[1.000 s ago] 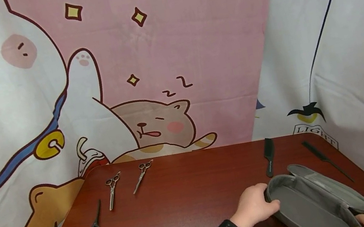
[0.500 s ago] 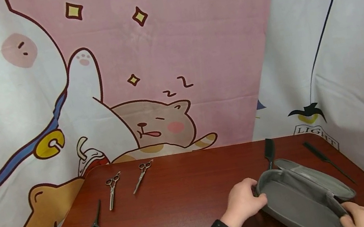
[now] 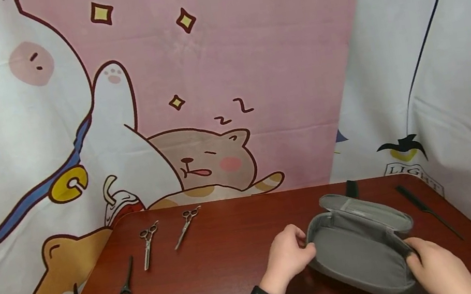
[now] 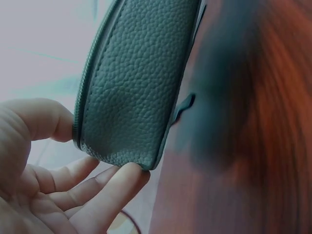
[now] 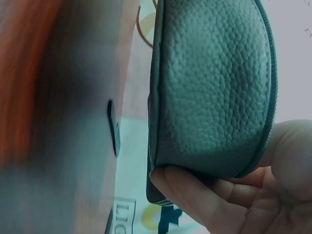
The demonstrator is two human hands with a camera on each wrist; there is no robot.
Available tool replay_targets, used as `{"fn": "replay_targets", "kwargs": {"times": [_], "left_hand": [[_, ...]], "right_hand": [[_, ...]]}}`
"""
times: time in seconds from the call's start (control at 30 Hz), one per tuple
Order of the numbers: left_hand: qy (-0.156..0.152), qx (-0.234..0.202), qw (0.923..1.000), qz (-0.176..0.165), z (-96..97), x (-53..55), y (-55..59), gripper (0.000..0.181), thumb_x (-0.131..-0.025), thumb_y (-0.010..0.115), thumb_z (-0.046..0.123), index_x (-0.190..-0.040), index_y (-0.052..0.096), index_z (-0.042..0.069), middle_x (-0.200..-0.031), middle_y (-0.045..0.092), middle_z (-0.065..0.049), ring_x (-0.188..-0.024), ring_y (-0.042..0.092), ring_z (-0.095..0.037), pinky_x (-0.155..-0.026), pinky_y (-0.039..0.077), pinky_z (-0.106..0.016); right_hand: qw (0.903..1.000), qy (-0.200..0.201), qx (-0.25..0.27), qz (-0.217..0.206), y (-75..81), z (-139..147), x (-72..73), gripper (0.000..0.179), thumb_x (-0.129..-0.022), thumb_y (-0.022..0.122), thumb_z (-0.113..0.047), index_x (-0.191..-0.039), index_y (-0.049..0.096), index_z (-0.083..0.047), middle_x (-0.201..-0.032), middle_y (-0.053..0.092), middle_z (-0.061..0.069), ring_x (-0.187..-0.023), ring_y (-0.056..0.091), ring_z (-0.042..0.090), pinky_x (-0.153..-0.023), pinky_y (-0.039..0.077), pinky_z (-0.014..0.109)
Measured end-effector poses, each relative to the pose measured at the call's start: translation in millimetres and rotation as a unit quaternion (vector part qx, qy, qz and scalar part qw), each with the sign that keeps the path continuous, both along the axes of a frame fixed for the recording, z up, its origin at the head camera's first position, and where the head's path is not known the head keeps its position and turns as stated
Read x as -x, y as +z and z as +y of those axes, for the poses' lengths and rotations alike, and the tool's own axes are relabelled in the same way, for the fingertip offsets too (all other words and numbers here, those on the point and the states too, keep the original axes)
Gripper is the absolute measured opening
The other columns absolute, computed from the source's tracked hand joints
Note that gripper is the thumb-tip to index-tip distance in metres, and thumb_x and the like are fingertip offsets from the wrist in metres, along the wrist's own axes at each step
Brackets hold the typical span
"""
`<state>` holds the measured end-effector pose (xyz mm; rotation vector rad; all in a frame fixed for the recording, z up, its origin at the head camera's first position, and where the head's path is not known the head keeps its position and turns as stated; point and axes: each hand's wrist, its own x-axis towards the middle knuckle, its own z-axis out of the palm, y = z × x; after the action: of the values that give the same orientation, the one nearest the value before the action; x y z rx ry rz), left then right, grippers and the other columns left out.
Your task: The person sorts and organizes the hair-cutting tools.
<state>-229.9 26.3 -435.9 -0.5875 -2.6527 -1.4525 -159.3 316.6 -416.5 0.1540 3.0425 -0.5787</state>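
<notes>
A grey zippered case (image 3: 358,251) with pebbled sides hangs between my two hands, its lid (image 3: 369,210) folded back and its inside bare. My left hand (image 3: 286,259) grips the left end, thumb on the zipper rim and fingers under the bottom edge, as the left wrist view shows. The opposite end is held by my right hand (image 3: 441,266); in the right wrist view its thumb lies at the zipper and its fingers lie beneath. In both wrist views a gap shows between the case's underside and the table.
Two pairs of hairdressing scissors (image 3: 149,245) (image 3: 186,227) and a dark hair clip (image 3: 126,279) lie on the left of the brown table (image 3: 222,286). A wide comb (image 3: 351,188) is partly hidden behind the case. Further right lies a tail comb (image 3: 426,210). A printed cloth (image 3: 276,55) hangs behind.
Both hands have carried the case leftward and slightly up over the table. It now covers most of the wide comb. The right hand has come further into the head view.
</notes>
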Motion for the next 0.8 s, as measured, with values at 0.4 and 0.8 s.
{"fn": "replay_targets", "kwargs": {"times": [0.4, 0.8], "left_hand": [[0.062, -0.004, 0.9979, 0.018, -47.9, 5.1, 2.9, 0.018, -0.085, 0.074, 0.014, -0.095, 0.063, 0.004, -0.080, 0.061, -0.002, -0.067, 0.055, -0.011, -0.057, 0.047, -0.027], [0.091, 0.000, 0.9959, 0.003, -90.5, 10.1, -3.5, 0.020, -0.084, 0.074, 0.013, -0.096, 0.062, 0.002, -0.080, 0.060, -0.004, -0.067, 0.056, -0.014, -0.056, 0.047, -0.032]], "right_hand": [[0.9924, 0.047, 0.013, 0.112, -4.4, -51.6, 34.0, 0.027, -0.093, 0.051, -0.004, -0.114, 0.063, 0.009, -0.108, 0.064, 0.027, -0.097, 0.062, 0.044, -0.078, 0.049, 0.056], [0.9817, 0.092, 0.038, 0.162, -16.1, -89.0, 66.1, 0.023, -0.090, 0.057, -0.001, -0.110, 0.067, 0.003, -0.102, 0.067, 0.019, -0.090, 0.065, 0.037, -0.075, 0.051, 0.053]]}}
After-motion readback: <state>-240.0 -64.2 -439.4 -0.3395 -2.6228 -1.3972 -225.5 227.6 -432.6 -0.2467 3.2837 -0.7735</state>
